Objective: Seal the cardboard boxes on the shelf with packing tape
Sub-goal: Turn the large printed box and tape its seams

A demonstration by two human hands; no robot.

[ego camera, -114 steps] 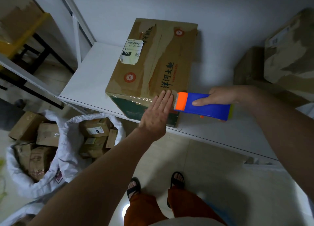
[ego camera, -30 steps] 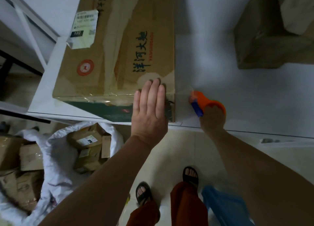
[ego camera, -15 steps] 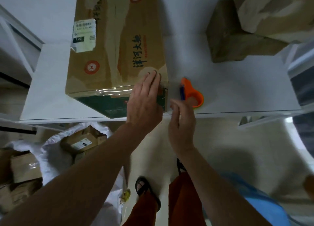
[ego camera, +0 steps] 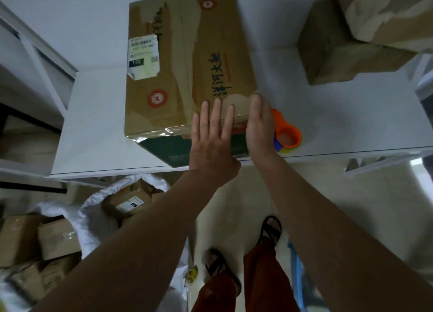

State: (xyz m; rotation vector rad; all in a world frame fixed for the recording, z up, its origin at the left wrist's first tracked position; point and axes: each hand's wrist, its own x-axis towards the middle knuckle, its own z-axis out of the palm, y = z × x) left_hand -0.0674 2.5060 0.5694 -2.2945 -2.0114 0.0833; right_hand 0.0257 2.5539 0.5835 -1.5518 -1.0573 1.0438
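At the centre of the frame, the left hand (ego camera: 212, 137) is laid flat, fingers straight, on the near edge of the cardboard box (ego camera: 187, 70). The right hand (ego camera: 260, 126) is pressed flat on its near right corner. The tape dispenser (ego camera: 285, 133) is set down just beside it on the shelf (ego camera: 351, 119), whose right part lies bare.

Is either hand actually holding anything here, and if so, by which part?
Nothing is gripped. The left hand and right hand lie flat with straight fingers on the cardboard box's near right corner. The tape dispenser sits free on the shelf.
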